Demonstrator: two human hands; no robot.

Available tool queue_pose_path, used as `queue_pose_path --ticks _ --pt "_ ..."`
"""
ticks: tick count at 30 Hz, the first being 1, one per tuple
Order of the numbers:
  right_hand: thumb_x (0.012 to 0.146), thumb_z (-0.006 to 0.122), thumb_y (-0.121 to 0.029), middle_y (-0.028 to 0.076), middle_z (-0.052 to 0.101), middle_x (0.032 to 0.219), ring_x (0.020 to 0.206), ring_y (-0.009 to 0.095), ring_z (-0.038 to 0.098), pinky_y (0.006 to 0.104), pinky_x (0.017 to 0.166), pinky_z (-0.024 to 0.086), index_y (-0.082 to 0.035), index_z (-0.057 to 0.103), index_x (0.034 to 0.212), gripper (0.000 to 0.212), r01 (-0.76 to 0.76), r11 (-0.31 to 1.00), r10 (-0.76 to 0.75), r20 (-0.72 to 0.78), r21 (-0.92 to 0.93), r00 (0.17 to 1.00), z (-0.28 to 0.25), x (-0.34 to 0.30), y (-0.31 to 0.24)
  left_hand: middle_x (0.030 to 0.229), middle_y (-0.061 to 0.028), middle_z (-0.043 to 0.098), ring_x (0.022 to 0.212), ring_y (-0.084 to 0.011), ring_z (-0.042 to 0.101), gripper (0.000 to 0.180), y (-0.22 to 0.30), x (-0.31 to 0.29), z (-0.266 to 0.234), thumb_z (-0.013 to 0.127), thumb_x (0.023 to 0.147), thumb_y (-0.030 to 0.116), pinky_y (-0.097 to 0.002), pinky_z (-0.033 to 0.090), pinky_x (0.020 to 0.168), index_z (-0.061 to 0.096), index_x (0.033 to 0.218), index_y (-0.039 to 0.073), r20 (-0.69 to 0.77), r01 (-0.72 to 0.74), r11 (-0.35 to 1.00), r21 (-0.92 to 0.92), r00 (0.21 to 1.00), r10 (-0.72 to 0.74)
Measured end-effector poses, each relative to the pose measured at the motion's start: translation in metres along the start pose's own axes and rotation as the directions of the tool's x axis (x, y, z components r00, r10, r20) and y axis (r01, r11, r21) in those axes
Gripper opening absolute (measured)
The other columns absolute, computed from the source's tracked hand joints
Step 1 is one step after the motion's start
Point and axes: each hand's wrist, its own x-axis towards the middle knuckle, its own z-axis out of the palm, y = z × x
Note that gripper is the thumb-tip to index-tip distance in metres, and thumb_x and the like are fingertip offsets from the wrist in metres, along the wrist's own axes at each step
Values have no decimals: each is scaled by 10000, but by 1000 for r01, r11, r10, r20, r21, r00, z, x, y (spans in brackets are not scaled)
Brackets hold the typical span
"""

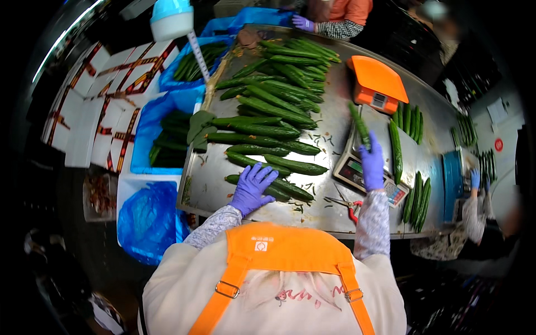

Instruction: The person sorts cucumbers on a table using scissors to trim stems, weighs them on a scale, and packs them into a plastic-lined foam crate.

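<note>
My left hand (253, 190), in a purple glove, lies with fingers spread over the nearest cucumbers (293, 190) of a long row on the metal table (245, 214). In my right hand (373, 167), also gloved in purple, a green cucumber (359, 124) points away from me, its near end between the fingers. That hand is above a flat digital scale (352, 170) with a lit display. One more cucumber (396, 151) lies lengthwise at the scale's right side. Close to my right forearm rests a pair of red-handled scissors (353, 211).
An orange scale (379, 81) stands at the far right. Cucumber groups (417, 204) lie right of my scale. Blue-lined crates (140, 151) and white foam boxes (84, 134) flank the left edge. A co-worker's purple-gloved hand (303, 23) is across the table; another blue-gloved hand (475, 178) is at right.
</note>
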Motion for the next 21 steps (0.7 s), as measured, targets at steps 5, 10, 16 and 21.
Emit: queue_pose_path --ticks 5,10,16,21 --pt "810 670 -76 118 583 1206 1091 296 543 383 941 429 -169 485 1375 602 542 820 -569 361 183 739 98 -45 -31 1404 -78 424 1332 -328 334 838 1 4 -2 734 689 484 -511 229 1108 403 1411 221 4 -24 999 26 1000 24" --pt "784 723 -269 167 592 1166 1111 336 521 424 981 376 -160 520 1336 598 625 774 -577 287 -107 764 150 -56 -52 1416 -82 405 1347 -324 312 860 2 6 -3 738 677 468 -501 201 1123 392 1420 210 32 -12 999 34 999 11" --pt "884 619 -301 220 589 1153 1059 370 543 451 944 413 -11 559 1244 466 423 824 -482 -73 -378 873 139 -40 16 1404 -107 384 1357 -331 288 880 -2 -4 -10 755 667 481 -551 159 1119 387 1411 188 22 110 993 43 994 -111" --pt "936 559 -296 283 558 1205 1101 347 549 392 992 403 71 512 1261 493 56 997 -60 100 43 993 150 -41 14 1473 -95 335 1392 -315 254 950 -13 -1 -13 735 664 549 -556 162 1125 324 1450 210 36 -77 985 155 997 72"
